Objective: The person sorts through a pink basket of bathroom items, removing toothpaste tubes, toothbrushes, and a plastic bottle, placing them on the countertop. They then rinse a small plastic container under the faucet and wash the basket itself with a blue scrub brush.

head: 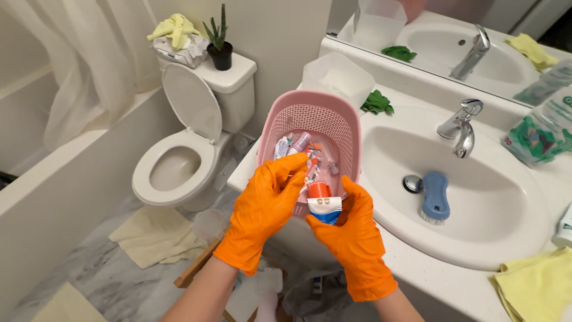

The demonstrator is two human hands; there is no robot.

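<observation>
- Currently the right hand is gripping a tube with an orange cap, white and blue body, at the pink basket's near rim.
- Basket is sitting on the sink edge, containing small tubes and sachets.
- Tube is standing roughly upright, cap up.
- Left hand is curling over the rim, fingers bent.

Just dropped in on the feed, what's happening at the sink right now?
A person in orange gloves is holding a pink basket tilted over the edge of the counter beside the sink. The left hand grips the basket's near rim, and the right hand holds a tube with an orange cap at that rim. Small toiletries lie inside the basket. A blue scrub brush lies in the sink.
</observation>
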